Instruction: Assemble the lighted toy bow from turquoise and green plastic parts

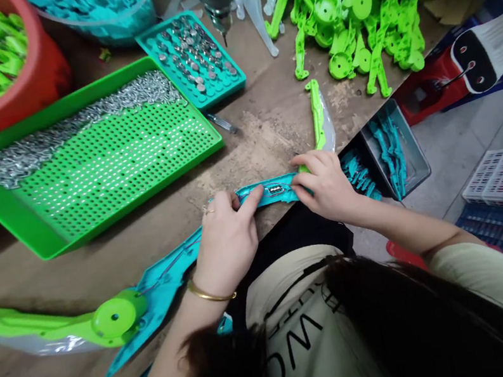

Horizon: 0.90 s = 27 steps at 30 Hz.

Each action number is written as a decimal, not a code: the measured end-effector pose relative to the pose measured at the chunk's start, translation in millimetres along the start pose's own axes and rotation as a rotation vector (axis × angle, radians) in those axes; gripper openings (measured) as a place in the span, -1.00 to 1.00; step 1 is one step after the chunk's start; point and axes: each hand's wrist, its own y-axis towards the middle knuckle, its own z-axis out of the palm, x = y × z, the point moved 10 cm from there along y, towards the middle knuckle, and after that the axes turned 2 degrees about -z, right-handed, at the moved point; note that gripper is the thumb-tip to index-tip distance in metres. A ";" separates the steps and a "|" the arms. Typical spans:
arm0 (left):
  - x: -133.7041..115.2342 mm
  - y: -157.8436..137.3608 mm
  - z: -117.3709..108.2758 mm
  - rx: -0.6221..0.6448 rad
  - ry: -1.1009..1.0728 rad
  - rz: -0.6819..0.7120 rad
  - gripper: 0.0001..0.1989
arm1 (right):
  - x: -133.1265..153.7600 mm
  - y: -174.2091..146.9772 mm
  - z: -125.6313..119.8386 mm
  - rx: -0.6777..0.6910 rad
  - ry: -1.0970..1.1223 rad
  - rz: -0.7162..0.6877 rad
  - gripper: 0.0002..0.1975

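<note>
Head view shows the teal shell (164, 271) at the near edge of your workbench (262, 135), on your side of the green perforated tray (117, 166). Its long axis runs aslant from the lime-green round hub (115, 317) at lower left up to the right, levelling out almost crosswise to your body where your hands are. Your left hand (226, 238) is clamped on the shell, thumb pointing right toward a small dark component (275, 189) set in its open channel. Your right hand (328, 185) sits just past that component, fingertips drawn in over the shell's right end; whether they pinch its rim or something smaller, I cannot tell. Your left thumb looks the nearer to the component. Beyond your right fingers, a lime-green piece with a translucent blade (321, 119) points away from you, steeply across the shell's line.
</note>
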 end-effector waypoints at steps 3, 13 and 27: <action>-1.7 0.8 0.3 0.013 0.059 -0.003 -0.54 | 0.5 5.0 0.2 0.020 0.006 -0.014 -0.77; -4.9 -3.8 -2.0 -0.057 0.068 0.040 -0.53 | 2.0 -28.5 -5.8 0.066 -0.100 -0.127 -0.62; -3.1 -1.8 -8.3 -0.073 0.128 0.019 -0.55 | -3.1 -21.3 -10.5 -0.035 -0.141 -0.212 -0.57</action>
